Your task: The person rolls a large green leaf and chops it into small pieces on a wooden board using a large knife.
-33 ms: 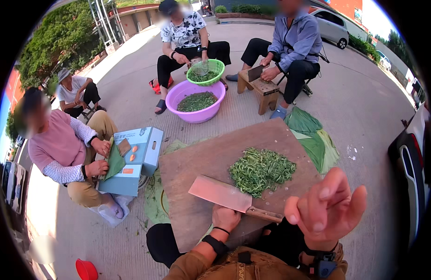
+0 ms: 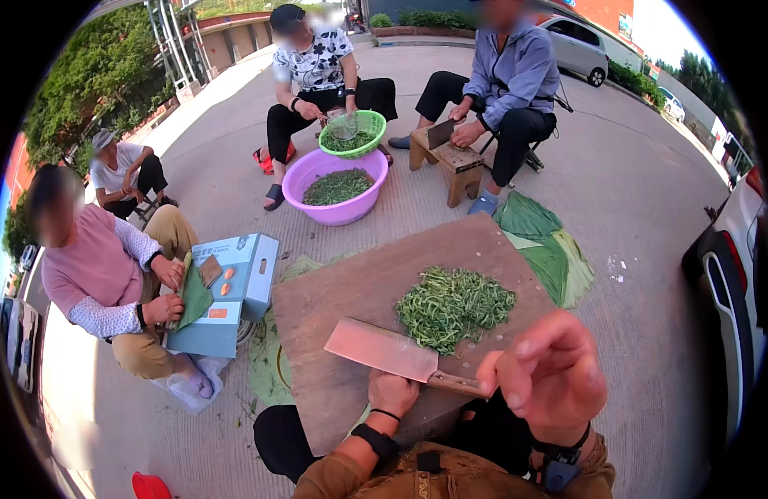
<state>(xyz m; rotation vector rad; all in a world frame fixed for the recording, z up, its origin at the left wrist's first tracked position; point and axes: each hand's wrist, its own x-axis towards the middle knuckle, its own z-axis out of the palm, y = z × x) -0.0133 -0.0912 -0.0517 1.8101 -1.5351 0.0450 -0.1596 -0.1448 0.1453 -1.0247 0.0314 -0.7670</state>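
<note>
My right hand (image 2: pixel 557 376) is loose and empty, and I can't tell if my left hand (image 2: pixel 393 392) grips the heavy-looking cleaver (image 2: pixel 382 350), best held by its handle (image 2: pixel 455 382).

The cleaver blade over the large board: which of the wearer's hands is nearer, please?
Left: the left hand is at the near edge of the blade, beside the handle; the right hand is raised farther right, appearing by the handle's end.

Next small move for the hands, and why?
Probably lower the right hand to grip the cleaver by its handle: that hand is raised and looks empty, the handle points toward it, and chopped greens lie heaped beside the blade. The left hand is near the blade.
</note>
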